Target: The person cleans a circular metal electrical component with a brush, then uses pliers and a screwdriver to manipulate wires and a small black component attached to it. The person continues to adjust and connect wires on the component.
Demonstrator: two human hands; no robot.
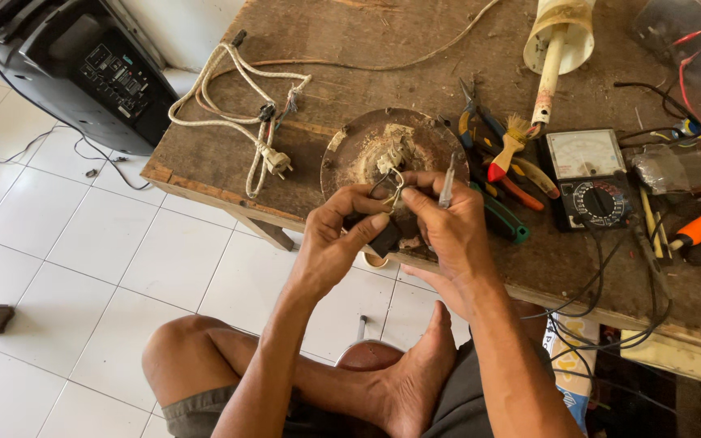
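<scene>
My left hand point(338, 235) and my right hand point(448, 227) meet over the near edge of a worn wooden table point(212, 154). Together they pinch a small metal clip part point(391, 188) with a dark block point(385, 239) hanging under it, gripped by my left fingers. My right hand also holds a thin metal tool point(448, 180) pointing upward. Just behind the hands lies a round rusty metal plate point(367, 146) with a small pale fitting on it.
A coiled white cord with plug point(261, 130) lies left of the plate. To the right are pliers, a small brush point(509, 150), screwdrivers, an analog multimeter point(594, 178) and tangled wires. A black appliance point(83, 69) stands on the tiled floor. My crossed legs are below.
</scene>
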